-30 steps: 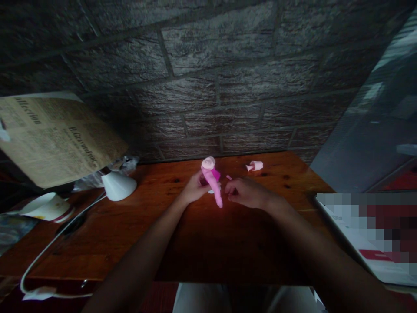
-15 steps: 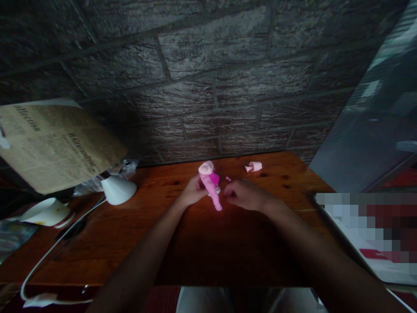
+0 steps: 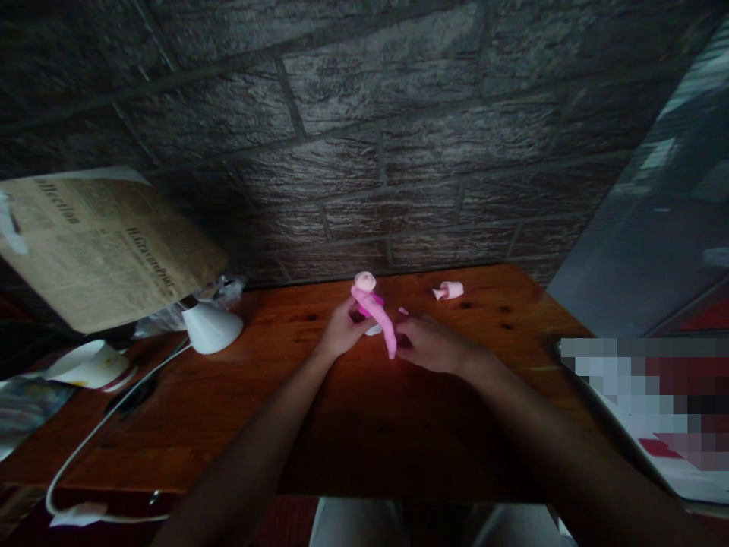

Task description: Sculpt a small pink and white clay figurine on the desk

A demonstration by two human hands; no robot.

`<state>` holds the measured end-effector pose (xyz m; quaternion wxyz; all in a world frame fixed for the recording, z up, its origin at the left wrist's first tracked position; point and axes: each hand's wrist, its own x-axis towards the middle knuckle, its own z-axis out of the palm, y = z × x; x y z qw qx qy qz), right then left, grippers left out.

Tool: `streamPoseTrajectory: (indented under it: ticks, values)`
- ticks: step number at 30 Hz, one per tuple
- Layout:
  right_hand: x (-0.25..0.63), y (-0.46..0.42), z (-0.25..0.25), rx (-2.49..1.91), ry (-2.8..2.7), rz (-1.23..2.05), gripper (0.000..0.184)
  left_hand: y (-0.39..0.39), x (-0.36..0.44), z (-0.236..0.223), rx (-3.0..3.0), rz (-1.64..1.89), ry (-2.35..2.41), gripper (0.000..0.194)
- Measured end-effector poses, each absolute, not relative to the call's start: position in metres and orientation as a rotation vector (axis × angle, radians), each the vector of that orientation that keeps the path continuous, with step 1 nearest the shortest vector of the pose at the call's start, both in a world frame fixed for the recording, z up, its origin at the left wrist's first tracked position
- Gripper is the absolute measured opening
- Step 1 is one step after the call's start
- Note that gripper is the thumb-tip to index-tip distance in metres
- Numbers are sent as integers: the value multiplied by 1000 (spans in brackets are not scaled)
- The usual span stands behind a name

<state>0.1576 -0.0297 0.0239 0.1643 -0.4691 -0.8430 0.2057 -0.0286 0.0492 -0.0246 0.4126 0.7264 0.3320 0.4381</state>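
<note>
A pink, clay-like piece [image 3: 374, 305] has a pale rounded top [image 3: 365, 282] and a long arm that bends down to the right. Under it show a magenta part and something white at the bottom. My left hand [image 3: 340, 328] is closed around the left side of the piece, at the magenta part. Curled fingers of my right hand [image 3: 424, 343] sit right beside the low end of the long arm. Whether they touch it or pinch anything is hidden. Just beyond that hand lies a small pink scrap [image 3: 403, 311].
On the wooden table [image 3: 239, 425], a pale pink cup-like piece [image 3: 452, 290] lies at the back right. At left stand a white lamp-like cone [image 3: 213, 329] with a cable, a roll of tape [image 3: 85, 365] and a newsprint-patterned sheet [image 3: 114, 251]. A brick-patterned wall rises behind.
The long pink arm has swung right and up, its low end now close to my right fingers. My left hand has tilted the piece slightly. The whole view has shifted a little.
</note>
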Motion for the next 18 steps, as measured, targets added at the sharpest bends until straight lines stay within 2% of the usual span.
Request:
streamPoseTrajectory:
  ticks: [10, 14, 18]
  values:
    - [160, -26, 21, -1138, -2224, 1098, 17, 50, -31, -24, 1931, 1061, 833, 35]
    - [159, -25, 21, -1157, -2129, 1224, 22, 49, -31, -22, 1950, 1070, 838, 37]
    - [157, -27, 23, -1179, -2122, 1261, 19, 48, -30, -21, 1966, 1054, 840, 36]
